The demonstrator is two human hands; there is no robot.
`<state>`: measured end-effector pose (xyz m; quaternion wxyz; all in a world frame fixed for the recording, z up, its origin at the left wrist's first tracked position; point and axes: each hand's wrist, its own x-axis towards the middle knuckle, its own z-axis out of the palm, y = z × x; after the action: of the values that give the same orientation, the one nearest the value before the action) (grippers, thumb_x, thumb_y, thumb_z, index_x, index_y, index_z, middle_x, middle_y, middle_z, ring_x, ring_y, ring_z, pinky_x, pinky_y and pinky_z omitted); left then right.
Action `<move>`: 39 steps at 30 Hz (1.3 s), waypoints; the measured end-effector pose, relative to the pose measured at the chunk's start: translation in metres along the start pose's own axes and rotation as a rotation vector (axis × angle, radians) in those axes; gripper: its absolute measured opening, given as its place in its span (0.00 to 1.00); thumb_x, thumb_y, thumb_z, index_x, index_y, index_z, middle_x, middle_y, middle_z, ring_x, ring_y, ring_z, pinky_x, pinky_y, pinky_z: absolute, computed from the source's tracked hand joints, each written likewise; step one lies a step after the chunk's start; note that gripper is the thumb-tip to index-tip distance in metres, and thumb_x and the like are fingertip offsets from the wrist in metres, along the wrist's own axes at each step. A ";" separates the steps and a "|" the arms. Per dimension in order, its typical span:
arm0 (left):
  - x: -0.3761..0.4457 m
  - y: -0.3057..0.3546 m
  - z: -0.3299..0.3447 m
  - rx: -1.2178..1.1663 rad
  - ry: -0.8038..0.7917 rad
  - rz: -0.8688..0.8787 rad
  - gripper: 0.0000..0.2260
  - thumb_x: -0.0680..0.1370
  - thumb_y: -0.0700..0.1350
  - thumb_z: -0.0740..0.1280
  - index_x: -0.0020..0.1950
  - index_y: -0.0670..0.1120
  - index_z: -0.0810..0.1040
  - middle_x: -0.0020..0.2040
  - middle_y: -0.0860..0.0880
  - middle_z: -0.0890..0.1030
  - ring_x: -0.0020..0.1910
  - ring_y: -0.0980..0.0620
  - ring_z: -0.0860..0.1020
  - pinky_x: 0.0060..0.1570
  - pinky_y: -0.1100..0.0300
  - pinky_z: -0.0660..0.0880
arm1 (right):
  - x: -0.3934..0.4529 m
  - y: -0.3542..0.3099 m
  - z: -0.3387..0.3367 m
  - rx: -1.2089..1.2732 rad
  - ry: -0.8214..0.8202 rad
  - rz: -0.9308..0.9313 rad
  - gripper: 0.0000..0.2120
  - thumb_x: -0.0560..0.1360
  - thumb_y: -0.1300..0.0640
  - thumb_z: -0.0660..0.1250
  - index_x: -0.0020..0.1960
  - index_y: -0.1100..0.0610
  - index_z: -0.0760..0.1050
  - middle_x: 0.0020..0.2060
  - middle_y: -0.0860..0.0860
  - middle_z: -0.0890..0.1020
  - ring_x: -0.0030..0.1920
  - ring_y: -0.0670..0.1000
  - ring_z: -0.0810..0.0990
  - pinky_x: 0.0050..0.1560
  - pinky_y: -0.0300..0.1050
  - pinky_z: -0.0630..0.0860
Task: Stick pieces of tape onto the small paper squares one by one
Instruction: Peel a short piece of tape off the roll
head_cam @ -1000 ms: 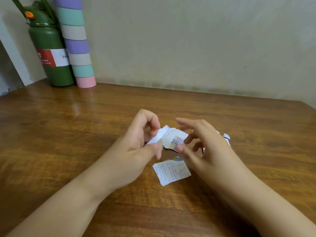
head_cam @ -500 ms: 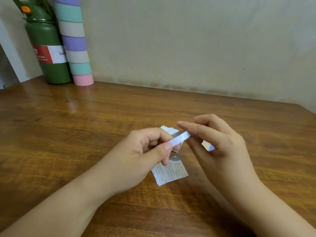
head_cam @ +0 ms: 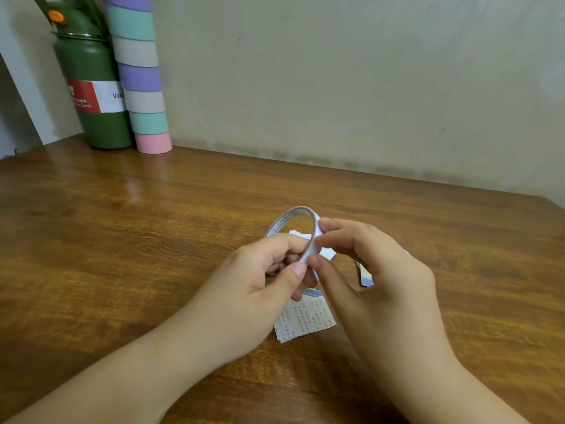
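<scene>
Tape roll (head_cam: 292, 221) pinched by left hand (head_cam: 263, 270) and right hand (head_cam: 376, 270).

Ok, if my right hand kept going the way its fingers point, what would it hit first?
The right hand points left, with its fingertips already on the tape roll. Just past that is the left hand, probably its thumb, though depth is hard to judge.

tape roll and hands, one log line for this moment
left hand grips tape roll | right hand pinches roll edge | printed paper square on table
</scene>
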<state>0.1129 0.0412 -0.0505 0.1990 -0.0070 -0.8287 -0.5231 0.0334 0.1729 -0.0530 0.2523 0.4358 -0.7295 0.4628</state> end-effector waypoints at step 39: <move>-0.003 0.010 -0.004 -0.002 0.218 0.047 0.14 0.63 0.54 0.64 0.32 0.43 0.77 0.22 0.53 0.70 0.24 0.61 0.66 0.26 0.71 0.61 | 0.003 -0.009 -0.005 0.375 -0.174 0.074 0.02 0.68 0.56 0.70 0.38 0.50 0.79 0.40 0.46 0.77 0.42 0.52 0.78 0.42 0.43 0.75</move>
<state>0.1193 0.0427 -0.0410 0.3004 0.0304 -0.8012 -0.5167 0.0400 0.1745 -0.0443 0.0859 0.4864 -0.6652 0.5600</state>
